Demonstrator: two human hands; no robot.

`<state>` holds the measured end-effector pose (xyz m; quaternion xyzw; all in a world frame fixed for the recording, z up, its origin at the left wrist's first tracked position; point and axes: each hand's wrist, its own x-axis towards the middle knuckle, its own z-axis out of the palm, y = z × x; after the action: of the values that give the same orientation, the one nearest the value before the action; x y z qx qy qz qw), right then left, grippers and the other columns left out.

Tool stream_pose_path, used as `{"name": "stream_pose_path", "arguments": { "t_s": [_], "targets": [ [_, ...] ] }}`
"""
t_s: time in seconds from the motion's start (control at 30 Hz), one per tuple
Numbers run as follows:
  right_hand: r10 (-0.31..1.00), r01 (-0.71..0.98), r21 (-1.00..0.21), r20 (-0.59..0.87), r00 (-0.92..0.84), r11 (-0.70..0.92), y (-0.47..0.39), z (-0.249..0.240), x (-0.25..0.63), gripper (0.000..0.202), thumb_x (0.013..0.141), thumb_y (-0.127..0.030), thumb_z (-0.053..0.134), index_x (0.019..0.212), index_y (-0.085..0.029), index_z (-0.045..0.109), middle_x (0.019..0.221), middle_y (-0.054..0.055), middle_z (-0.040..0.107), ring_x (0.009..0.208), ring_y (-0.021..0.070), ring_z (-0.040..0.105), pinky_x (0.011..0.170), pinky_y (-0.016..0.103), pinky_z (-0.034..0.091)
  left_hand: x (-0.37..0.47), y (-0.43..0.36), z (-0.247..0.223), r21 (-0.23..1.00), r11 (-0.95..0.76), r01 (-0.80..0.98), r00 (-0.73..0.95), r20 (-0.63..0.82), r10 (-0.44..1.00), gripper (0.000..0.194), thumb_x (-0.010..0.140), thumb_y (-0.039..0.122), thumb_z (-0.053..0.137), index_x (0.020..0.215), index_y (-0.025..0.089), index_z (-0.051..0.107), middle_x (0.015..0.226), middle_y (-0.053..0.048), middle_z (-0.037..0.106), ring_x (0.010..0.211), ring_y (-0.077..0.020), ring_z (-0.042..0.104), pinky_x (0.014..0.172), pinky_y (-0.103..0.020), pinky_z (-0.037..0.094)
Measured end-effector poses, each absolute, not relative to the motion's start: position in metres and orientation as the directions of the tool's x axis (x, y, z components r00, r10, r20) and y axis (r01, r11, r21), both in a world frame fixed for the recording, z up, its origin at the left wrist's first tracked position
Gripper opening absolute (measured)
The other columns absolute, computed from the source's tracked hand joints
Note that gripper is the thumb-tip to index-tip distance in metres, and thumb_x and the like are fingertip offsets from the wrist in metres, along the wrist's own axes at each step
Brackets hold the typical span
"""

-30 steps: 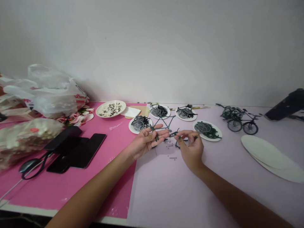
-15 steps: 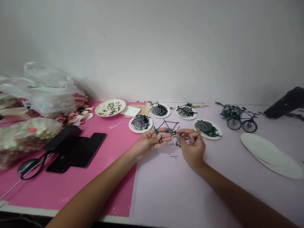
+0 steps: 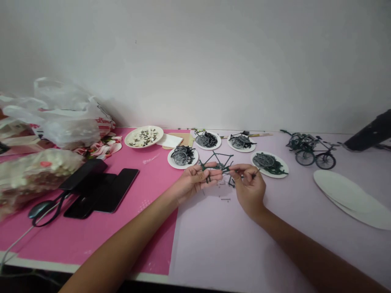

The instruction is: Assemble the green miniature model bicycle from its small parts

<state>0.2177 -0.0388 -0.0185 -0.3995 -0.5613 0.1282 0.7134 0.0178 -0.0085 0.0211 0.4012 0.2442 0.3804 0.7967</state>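
Note:
My left hand (image 3: 200, 179) is palm up, its thumb pressed on a dark green toy bicycle frame (image 3: 224, 155) whose thin bars rise behind the fingers. My right hand (image 3: 252, 189) pinches a thin dark green piece at the frame's right side, thumb against index finger. That piece is partly covered by the fingertips, so its kind is unclear. Below the hands, small pins (image 3: 225, 199) lie on the pale sheet. A white plate (image 3: 170, 163) with dark wheels and parts stands just beyond my left hand, and a plate of green parts (image 3: 269, 165) beyond my right.
Two more plates of parts (image 3: 208, 140) (image 3: 242, 142) stand by the wall. Toy bicycles (image 3: 311, 151) and blank white plates (image 3: 345, 193) are at the right. Phones (image 3: 117, 190), a bowl of small bits (image 3: 143, 137) and plastic bags (image 3: 65, 118) occupy the left.
The whole view has shifted slightly, with things appearing a little further right. Both hands keep nearly the same grip and position around the bicycle frame.

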Motion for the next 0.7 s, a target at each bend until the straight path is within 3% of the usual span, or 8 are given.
{"name": "stream_pose_path", "arguments": {
  "t_s": [0.2, 0.47, 0.7],
  "targets": [
    [0.631, 0.267, -0.702, 0.711, 0.312, 0.66, -0.039, -0.014, 0.219, 0.046, 0.095, -0.025, 0.073, 0.071, -0.027, 0.034, 0.097, 0.005, 0.079, 0.086, 0.0207, 0.071, 0.076, 0.037, 0.055, 0.02, -0.004, 0.008, 0.881, 0.331, -0.339, 0.615, -0.059, 0.786, 0.046, 0.086, 0.03, 0.087, 0.126, 0.011, 0.07, 0.119, -0.021, 0.079, 0.11, -0.0306, 0.078, 0.104, -0.044, 0.059],
    [0.782, 0.278, -0.806, 0.583, 0.22, 0.523, -0.034, -0.023, 0.225, 0.042, 0.091, -0.03, 0.078, 0.07, -0.026, 0.041, 0.089, 0.004, 0.078, 0.09, 0.0225, 0.074, 0.075, 0.035, 0.058, 0.026, -0.011, 0.011, 0.905, 0.311, -0.289, 0.652, -0.051, 0.756, 0.058, 0.08, 0.041, 0.091, 0.127, 0.012, 0.072, 0.12, -0.021, 0.079, 0.108, -0.0315, 0.079, 0.099, -0.044, 0.06],
    [0.772, 0.245, -0.801, 0.595, 0.222, 0.546, -0.034, -0.02, 0.223, 0.045, 0.093, -0.024, 0.072, 0.072, -0.027, 0.033, 0.108, 0.008, 0.082, 0.092, 0.0233, 0.077, 0.081, 0.041, 0.061, 0.031, -0.018, 0.014, 0.942, 0.208, -0.262, 0.543, -0.035, 0.839, 0.066, 0.076, 0.047, 0.093, 0.127, 0.012, 0.071, 0.116, -0.02, 0.08, 0.108, -0.0323, 0.079, 0.1, -0.047, 0.06]
  ]
}}
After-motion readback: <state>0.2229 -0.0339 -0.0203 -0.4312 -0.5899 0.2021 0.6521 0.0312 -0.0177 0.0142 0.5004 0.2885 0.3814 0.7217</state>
